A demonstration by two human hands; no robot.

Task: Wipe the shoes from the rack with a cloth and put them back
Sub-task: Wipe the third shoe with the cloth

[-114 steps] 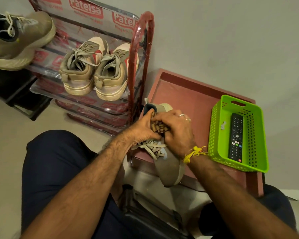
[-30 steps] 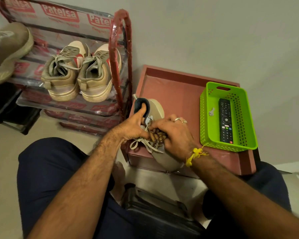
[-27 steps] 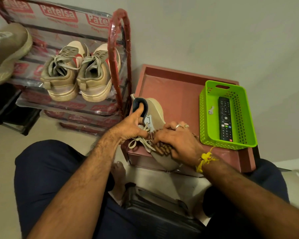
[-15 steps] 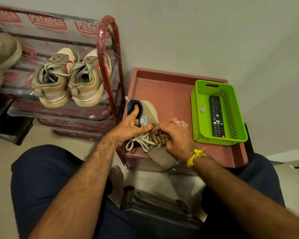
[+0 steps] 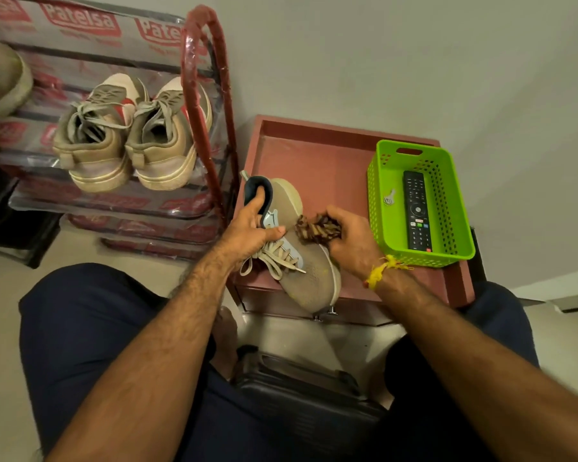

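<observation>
The left hand (image 5: 251, 228) is gripping a tan lace-up shoe (image 5: 301, 258) at its dark padded heel opening, thumb hooked inside the collar and fingers curling round the outside. The right hand (image 5: 351, 241) is closing round a bunched brown patterned cloth (image 5: 317, 225) and is pressing it against the upper side of the shoe, just above the laces. Exactly how the right fingers are lying is hard to tell, since the cloth is covering them.

The shoe is resting on its sole at the front edge of a low reddish table (image 5: 314, 155), with its toe jutting out past the edge toward the person's knees. It is probably light, with a soft fabric upper that gives under pressure and a firmer rubber sole. The stiff heel collar looks like the surest place to hold it, and the loose laces are likely to snag the cloth. The cloth looks limp and easy to crumple.

Further right on the table, a green plastic basket (image 5: 454, 201) is holding a black remote control (image 5: 416, 211) and what may be a small key. To the left, a red shoe rack (image 5: 201, 61), wrapped in printed plastic, is carrying another pair of tan shoes (image 5: 131, 138) on a shelf.
</observation>
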